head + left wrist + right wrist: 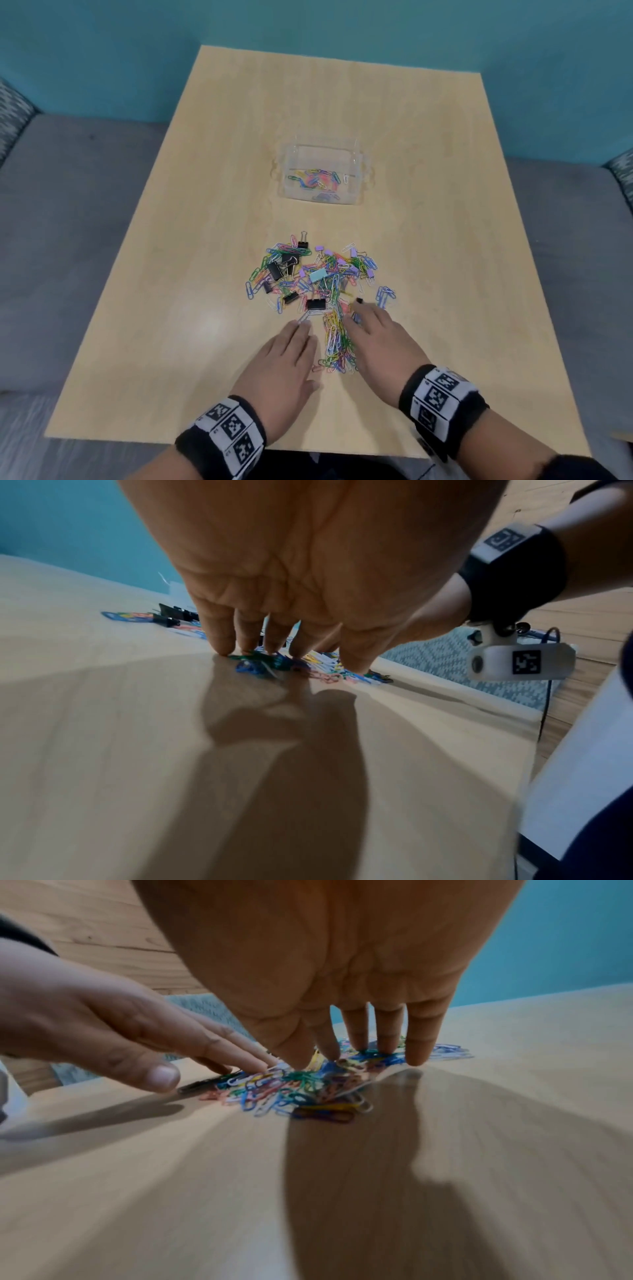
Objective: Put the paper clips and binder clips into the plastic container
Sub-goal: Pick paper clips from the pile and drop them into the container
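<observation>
Both hands lie flat and spread on the desk (428, 171), the left hand (284, 363) and right hand (380, 339) flanking a ridge of coloured paper clips (337, 339), fingertips (416, 1057) pressing the clips and gripping nothing. More paper clips and the binder clips (315, 304) sprawl just beyond, with the plastic container (320, 171) well apart behind, already holding some clips. The paper clips look light, slick and tangle-prone, so scooping from both sides should serve; the stiffer binder clips are best pinched by their bodies.

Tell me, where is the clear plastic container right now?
In the head view the plastic container stands mid-table, beyond the heap of clips and apart from it, with some paper clips already inside.
</observation>
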Motion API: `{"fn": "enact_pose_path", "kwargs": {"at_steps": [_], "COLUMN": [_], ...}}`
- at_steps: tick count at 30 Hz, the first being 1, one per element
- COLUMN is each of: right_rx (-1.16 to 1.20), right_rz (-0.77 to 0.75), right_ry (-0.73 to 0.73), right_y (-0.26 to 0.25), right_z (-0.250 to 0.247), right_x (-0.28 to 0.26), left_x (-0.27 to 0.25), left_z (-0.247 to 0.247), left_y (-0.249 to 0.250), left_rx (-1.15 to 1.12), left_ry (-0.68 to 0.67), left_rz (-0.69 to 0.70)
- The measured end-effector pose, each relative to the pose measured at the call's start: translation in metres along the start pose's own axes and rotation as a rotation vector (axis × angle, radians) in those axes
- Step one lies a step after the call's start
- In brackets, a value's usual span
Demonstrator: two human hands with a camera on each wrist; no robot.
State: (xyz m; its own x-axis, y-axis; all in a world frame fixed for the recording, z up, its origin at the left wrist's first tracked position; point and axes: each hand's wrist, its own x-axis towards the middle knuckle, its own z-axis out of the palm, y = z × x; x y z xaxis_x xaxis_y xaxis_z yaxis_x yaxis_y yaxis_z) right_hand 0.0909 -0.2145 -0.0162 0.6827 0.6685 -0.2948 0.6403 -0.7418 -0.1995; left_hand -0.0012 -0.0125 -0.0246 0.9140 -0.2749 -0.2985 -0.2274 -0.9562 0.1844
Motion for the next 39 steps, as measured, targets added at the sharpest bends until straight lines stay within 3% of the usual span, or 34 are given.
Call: {"fn": "enact_pose_path", "kwargs": {"at_steps": [4,6,9,17,25,32,39], "right_rx": [0.077,0.075,0.080,-0.002,0.073,0.041,0.029], "right_rz": [0.185,0.260,0.235,0.174,0.307,0.207,0.293], "right_ry": [0.104,0.074,0.016,0.061,0.049,0.037,0.013], "right_y": [0.013,0.014,0.002,0.000,0.021,0.016,0.027], "right_z": [-0.004,-0.003,0.003,0.002,-0.007,-0.002,-0.012], "right_x": [-0.007,-0.005,-0.008,-0.010,-0.003,-0.011,0.019], "left_x": [-0.003,0.005,0.020,0.037,0.011,-0.004,-0.005], "left_z": [0.000,-0.001,-0.002,0.001,0.009,0.014,0.010], "left_y": [0.004,0.011,0.017,0.013,0.005,-0.001,0.005], "left_rx": [0.000,-0.004,-0.034,0.048,0.040,0.013,0.028], "left_ry": [0.033,0.052,0.060,0.086,0.110,0.074,0.098], "left_rz": [0.052,0.050,0.043,0.069,0.063,0.049,0.050]}}
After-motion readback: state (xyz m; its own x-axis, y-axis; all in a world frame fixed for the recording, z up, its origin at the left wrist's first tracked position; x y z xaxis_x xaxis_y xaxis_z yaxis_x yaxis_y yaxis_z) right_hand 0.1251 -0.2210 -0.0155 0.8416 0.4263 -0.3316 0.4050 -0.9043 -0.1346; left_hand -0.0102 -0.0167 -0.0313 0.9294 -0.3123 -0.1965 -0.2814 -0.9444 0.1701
